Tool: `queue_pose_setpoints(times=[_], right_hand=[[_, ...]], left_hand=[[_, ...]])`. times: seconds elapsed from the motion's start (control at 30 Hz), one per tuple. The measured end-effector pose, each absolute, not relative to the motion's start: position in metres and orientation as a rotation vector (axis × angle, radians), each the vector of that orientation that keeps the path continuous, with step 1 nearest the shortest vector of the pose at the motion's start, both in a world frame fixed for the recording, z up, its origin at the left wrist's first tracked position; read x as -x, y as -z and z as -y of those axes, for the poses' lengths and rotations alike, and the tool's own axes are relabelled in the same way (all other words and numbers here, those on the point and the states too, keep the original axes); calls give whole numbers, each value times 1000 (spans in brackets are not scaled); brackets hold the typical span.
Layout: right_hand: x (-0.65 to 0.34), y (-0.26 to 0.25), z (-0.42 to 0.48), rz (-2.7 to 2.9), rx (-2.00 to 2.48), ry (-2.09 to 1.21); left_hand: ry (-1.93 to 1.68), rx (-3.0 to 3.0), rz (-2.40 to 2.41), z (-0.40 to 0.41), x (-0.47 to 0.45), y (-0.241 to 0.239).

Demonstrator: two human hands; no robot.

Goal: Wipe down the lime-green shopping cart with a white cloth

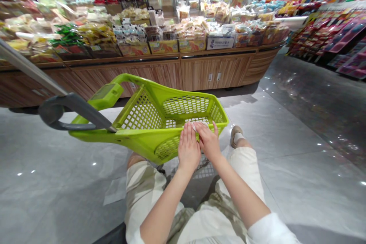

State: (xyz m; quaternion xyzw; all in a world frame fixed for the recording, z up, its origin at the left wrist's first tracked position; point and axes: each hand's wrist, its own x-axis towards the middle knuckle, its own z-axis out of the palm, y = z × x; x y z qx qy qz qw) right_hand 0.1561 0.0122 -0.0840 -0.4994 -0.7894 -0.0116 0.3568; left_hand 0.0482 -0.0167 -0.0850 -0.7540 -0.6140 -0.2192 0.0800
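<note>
A lime-green plastic shopping basket point(160, 110) on wheels stands on the floor right in front of me, and I see nothing inside it. My left hand point(188, 148) lies flat on the basket's near rim, fingers stretched out and together. My right hand point(208, 141) rests beside it on the same rim, fingers also extended, the two hands touching. Neither hand holds anything. The basket's grey pull handle point(71, 112) sticks out to the left on a metal bar. My legs in light trousers are below the basket.
A long wooden display counter point(183, 72) piled with packaged snacks runs across the back. More colourful shelves point(337, 34) stand at the far right. Glossy grey tiled floor point(286, 129) spreads to the left and right of the basket.
</note>
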Motion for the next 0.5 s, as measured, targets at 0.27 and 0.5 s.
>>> queue_pose_setpoints(times=[0.27, 0.5], right_hand=[[-270, 121, -34, 1935, 1469, 198], [-252, 122, -35, 1738, 1563, 184]], left_hand=[[665, 2287, 1786, 19, -42, 83], [693, 2286, 1803, 18, -47, 84]])
